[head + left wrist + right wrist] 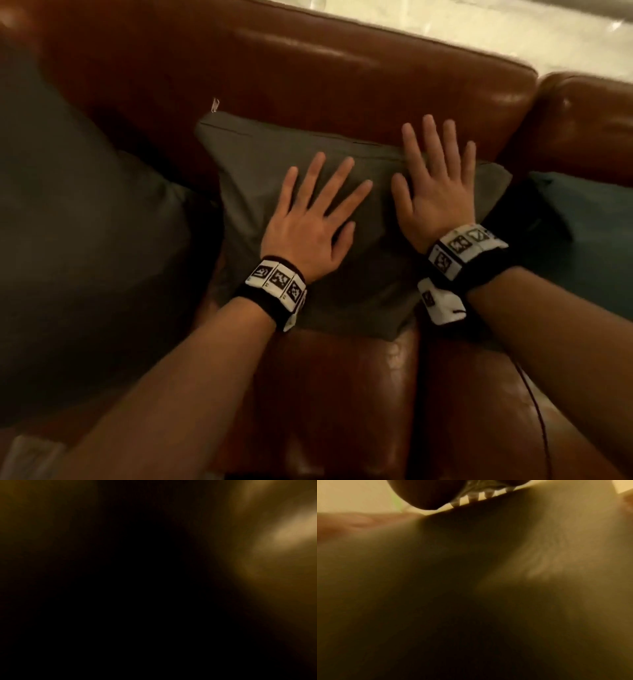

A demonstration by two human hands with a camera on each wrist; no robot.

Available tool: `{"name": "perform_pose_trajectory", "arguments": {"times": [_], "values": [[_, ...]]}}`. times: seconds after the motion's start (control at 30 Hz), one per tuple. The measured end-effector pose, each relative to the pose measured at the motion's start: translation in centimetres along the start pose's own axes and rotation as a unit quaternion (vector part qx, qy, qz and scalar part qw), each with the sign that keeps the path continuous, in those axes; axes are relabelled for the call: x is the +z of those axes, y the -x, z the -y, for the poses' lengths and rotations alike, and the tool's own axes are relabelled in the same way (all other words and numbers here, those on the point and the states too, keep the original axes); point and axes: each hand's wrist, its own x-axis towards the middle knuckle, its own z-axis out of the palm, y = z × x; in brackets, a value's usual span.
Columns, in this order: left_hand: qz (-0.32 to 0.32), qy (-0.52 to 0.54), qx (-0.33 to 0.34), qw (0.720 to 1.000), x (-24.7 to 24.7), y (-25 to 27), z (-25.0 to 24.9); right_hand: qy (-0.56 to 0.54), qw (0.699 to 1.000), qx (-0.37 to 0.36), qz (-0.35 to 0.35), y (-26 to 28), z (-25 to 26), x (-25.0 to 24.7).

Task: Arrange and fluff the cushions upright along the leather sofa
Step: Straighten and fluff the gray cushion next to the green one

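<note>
Your left wrist cam is pretty much black across the centre and bottom. Only a blurry tan glow in the upper right and a faint brown patch upper left, nothing recognisable.

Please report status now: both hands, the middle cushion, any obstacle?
Left hand and right hand open, flat on grey-green fabric cushion. It leans on brown leather sofa backrest. No obstacle seen.

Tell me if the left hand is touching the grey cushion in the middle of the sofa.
Touching. The head view shows the left hand lying flat, fingers spread, pressed on the front of the grey cushion. The left wrist view is dark and adds nothing.
</note>
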Motion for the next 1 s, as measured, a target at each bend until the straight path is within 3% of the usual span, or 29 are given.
{"name": "perform_pose_trajectory", "arguments": {"times": [0.1,0.2,0.27,0.33,0.4,0.47,0.5,0.57,0.67,0.7,0.77,0.83,0.9,0.97,1.0], "values": [[-0.054,0.039,-0.119,0.991,1.9,3.1,0.6,0.019,0.995,0.022,0.092,-2.3,-1.2,1.2],[-0.082,0.085,-0.19,0.975,5.1,7.5,1.3,0.001,0.994,0.026,0.108,-2.8,-1.7,2.0],[-0.116,0.157,-0.252,0.948,7.6,9.6,1.1,0.0,0.994,0.029,0.107,-2.7,-1.7,2.3],[-0.157,0.24,-0.342,0.895,9.3,11.0,0.3,-0.003,0.994,0.029,0.107,-2.6,-1.7,2.5],[-0.191,0.328,-0.467,0.799,11.1,12.9,-0.2,-0.003,0.994,0.026,0.106,-2.7,-1.7,2.5],[-0.17,0.401,-0.559,0.706,12.4,14.9,-0.3,-0.002,0.994,0.022,0.107,-2.7,-1.9,2.4],[-0.134,0.414,-0.577,0.691,12.9,15.8,-0.2,-0.003,0.994,0.021,0.108,-2.6,-2.0,2.3],[-0.07,0.408,-0.584,0.698,13.0,16.2,0.3,-0.003,0.993,0.02,0.115,-2.6,-2.0,2.2],[-0.073,0.406,-0.574,0.707,10.6,15.2,1.5,0.013,0.991,0.022,0.131,-2.7,-1.7,2.0],[-0.082,0.39,-0.565,0.722,9.1,14.6,2.1,0.021,0.991,0.027,0.128,-2.6,-1.5,1.6],[-0.114,0.314,-0.514,0.79,5.2,12.0,3.1,0.024,0.994,0.029,0.101,-2.6,-0.8,0.2],[-0.147,0.199,-0.392,0.886,0.9,8.1,3.4,0.004,0.998,-0.004,0.063,-2.0,1.1,-0.8],[-0.118,0.148,-0.213,0.959,-1.9,2.8,3.1,-0.037,0.998,-0.042,0.04,-1.4,4.1,-1.2],[-0.026,0.091,-0.075,0.993,-2.7,-1.3,3.1,-0.053,0.995,-0.068,0.059,-0.9,6.7,-0.4],[0.022,0.061,-0.043,0.997,-2.2,-2.3,3.8,-0.042,0.993,-0.078,0.079,-0.6,7.2,0.2]]}}
